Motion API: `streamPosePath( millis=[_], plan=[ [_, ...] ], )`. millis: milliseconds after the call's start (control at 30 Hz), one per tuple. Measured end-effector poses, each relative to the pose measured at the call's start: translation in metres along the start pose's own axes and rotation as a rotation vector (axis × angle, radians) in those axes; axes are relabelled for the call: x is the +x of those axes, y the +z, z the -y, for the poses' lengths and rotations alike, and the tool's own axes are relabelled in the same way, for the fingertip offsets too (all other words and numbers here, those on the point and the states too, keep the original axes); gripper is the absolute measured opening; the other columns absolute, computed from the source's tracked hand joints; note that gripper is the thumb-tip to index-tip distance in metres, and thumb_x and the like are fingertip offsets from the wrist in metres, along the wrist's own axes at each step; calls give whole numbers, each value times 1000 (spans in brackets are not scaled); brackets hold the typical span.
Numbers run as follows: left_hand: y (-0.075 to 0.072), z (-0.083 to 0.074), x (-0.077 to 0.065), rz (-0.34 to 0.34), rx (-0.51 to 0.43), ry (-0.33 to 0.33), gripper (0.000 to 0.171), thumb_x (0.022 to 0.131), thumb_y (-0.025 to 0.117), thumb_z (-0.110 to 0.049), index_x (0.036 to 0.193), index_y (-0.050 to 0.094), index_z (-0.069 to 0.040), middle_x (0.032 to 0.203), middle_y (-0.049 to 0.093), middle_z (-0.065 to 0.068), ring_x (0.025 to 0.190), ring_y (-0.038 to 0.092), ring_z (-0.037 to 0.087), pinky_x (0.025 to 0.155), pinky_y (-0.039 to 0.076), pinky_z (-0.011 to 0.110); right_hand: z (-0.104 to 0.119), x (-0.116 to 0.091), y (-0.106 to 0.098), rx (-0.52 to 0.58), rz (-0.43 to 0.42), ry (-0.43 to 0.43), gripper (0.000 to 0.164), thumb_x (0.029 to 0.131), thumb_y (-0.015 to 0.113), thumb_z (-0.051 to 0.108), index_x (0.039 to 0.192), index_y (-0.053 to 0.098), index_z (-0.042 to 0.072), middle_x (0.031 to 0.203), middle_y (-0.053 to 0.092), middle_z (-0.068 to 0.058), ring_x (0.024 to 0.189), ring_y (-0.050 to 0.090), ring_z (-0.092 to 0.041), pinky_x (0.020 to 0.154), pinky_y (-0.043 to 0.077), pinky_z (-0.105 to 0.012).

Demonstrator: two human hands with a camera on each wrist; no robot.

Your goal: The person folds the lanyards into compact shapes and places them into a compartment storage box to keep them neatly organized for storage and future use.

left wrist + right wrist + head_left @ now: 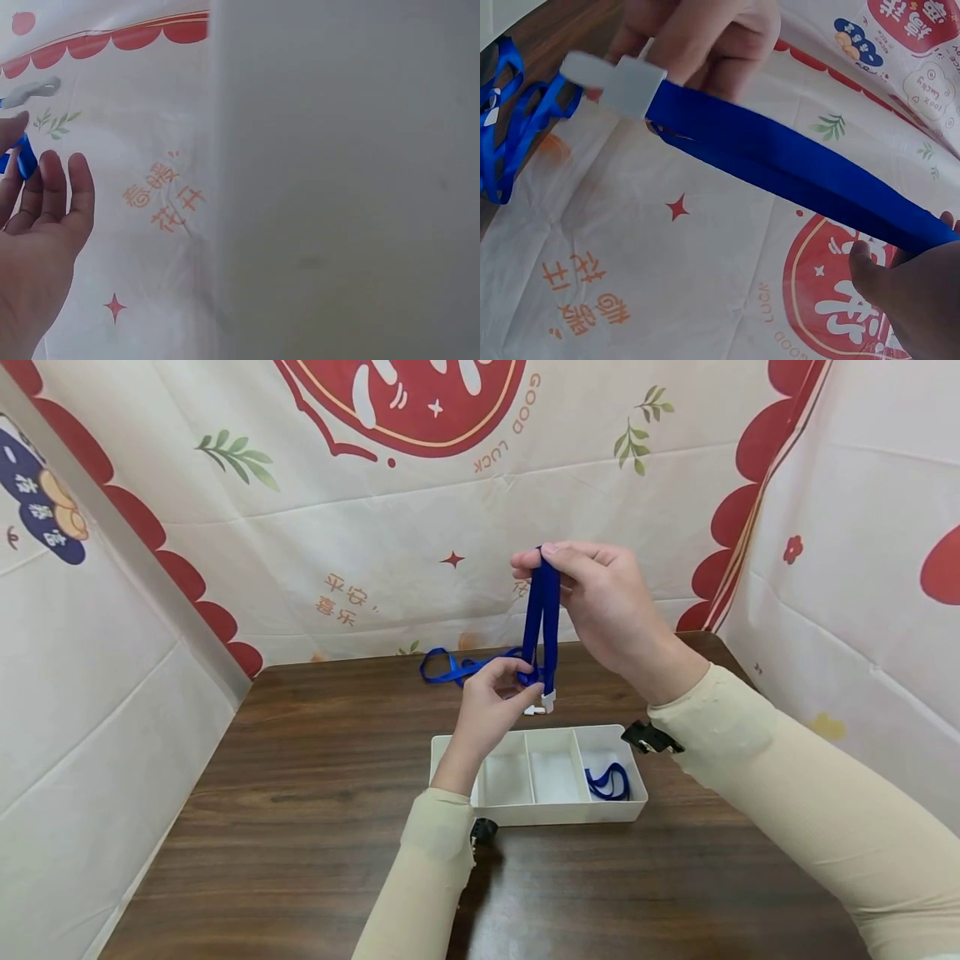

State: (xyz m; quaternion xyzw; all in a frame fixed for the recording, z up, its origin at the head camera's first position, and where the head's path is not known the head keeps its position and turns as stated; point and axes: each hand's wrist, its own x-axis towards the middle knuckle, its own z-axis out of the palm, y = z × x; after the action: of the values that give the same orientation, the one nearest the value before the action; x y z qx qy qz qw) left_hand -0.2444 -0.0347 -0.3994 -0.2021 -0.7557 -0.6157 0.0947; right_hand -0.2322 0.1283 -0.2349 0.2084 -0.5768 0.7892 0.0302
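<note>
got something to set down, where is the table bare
Bare: table left of the tray, and in front of it between the sleeves. Crowded: behind the tray, where blue strap lies near the left hand; its right compartment holds strap too.

Right hand [606,602] high, left hand [489,708] lower

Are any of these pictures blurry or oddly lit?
Head view: mostly crisp, with a dark shadow on the table beside the left sleeve; left wrist view: a pale surface, too blurred to identify, fills the right half; right wrist view: dimmer, with the blue strap looking shaded.
</note>
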Motion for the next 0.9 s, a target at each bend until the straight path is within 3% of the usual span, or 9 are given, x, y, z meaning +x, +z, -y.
streamPosePath(
  millis=[167, 300, 500, 733, 800, 900],
  plan=[
    [3, 0, 1, -75, 52, 92, 11, 96, 78, -6, 104, 72, -2, 106, 75, 15, 92, 73, 23, 88, 65, 37, 3, -1, 4, -2, 1, -15, 27, 110, 59, 15, 102, 84, 4, 100, 84, -3, 106, 77, -23, 109, 52, -35],
    [4, 0, 0, -129, 45, 140, 7, 96, 77, -5, 99, 73, 0, 101, 76, 16, 90, 74, 25, 82, 64, 33, 6, 0, 5, -2, -3, -31, 29, 110, 58, 15, 99, 83, 5, 100, 83, -4, 105, 76, -23, 106, 53, -35],
    [6, -2, -3, -176, 22, 173, 19, 92, 81, -1, 106, 68, 0, 103, 71, 17, 87, 72, 24, 79, 61, 23, 12, 1, 3, 20, -24, -47, 30, 110, 57, 14, 97, 82, 3, 101, 83, -6, 106, 74, -26, 107, 53, -37],
    [12, -4, -2, -346, 11, 235, 12, 99, 75, -6, 104, 68, 2, 98, 69, 18, 74, 64, 16, 66, 52, 14, 18, 0, -1, 51, -36, -46, 29, 109, 59, 15, 102, 82, -1, 103, 82, -9, 108, 75, -26, 107, 53, -35],
    [13, -5, -1, -351, -9, 237, 13, 102, 72, -9, 103, 68, 3, 96, 70, 20, 73, 66, 17, 65, 53, 15, 19, 0, -1, 56, -35, -48, 28, 109, 59, 15, 102, 82, -1, 103, 82, -9, 108, 75, -26, 107, 53, -36],
    [13, -6, -2, -259, -101, 179, 16, 105, 68, -11, 104, 66, 5, 97, 70, 24, 76, 69, 21, 69, 57, 18, 20, 1, -1, 66, -36, -54, 28, 109, 60, 14, 101, 81, -1, 102, 82, -9, 106, 75, -26, 106, 54, -36]
  ],
)
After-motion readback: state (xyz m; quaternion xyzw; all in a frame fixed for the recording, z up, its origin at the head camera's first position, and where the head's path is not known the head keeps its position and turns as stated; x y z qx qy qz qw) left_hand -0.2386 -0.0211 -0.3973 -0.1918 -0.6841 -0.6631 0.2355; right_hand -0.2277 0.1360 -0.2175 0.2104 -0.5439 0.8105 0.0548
